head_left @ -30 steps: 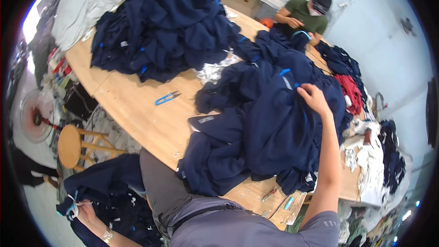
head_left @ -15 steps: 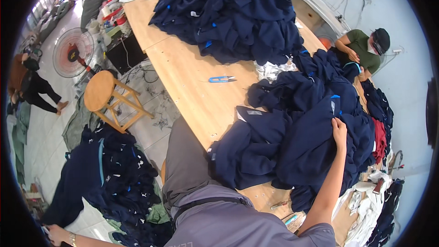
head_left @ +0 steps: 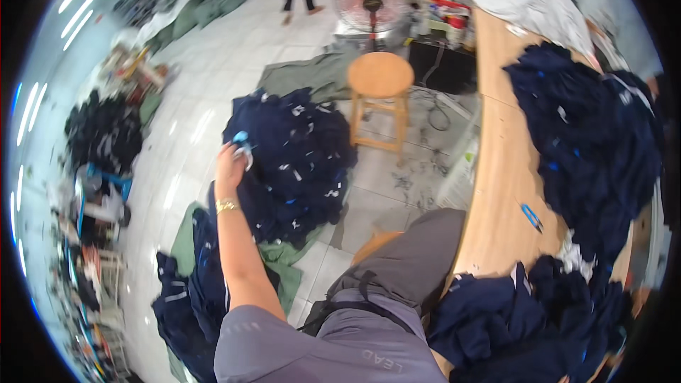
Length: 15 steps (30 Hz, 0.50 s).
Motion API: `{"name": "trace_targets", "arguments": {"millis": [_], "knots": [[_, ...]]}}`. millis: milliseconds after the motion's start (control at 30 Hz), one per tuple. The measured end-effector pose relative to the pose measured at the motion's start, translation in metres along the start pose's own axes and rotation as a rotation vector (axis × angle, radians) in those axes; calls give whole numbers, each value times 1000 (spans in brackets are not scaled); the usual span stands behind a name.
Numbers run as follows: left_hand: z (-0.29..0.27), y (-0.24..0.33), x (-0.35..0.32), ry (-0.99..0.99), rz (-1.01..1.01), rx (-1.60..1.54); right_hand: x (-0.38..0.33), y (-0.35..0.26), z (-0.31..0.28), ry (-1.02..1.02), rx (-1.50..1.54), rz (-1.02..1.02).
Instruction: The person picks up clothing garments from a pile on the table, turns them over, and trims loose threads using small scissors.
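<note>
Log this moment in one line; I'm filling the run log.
left hand: on navy garment pile on floor | right hand: out of view | stool: beside pile

The person's left arm is stretching forward and down, bare below a short grey sleeve, a gold bracelet circling the wrist. The left hand is curling its fingers closed around something small. The right hand is lying outside the view.
</note>
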<state>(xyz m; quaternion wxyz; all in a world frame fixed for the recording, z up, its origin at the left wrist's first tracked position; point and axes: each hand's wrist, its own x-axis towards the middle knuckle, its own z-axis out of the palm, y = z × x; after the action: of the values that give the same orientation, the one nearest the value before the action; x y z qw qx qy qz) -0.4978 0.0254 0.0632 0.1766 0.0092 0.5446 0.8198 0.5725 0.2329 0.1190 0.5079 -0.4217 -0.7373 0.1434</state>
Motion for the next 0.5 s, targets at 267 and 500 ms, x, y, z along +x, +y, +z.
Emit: {"name": "trace_targets", "arguments": {"millis": [267, 500], "knots": [[-25, -2, -27, 100, -130, -65, 33, 23, 29, -37, -716, 566], [0, -8, 12, -92, -171, -254, 38, -1, 55, -5, -616, 692]]}}
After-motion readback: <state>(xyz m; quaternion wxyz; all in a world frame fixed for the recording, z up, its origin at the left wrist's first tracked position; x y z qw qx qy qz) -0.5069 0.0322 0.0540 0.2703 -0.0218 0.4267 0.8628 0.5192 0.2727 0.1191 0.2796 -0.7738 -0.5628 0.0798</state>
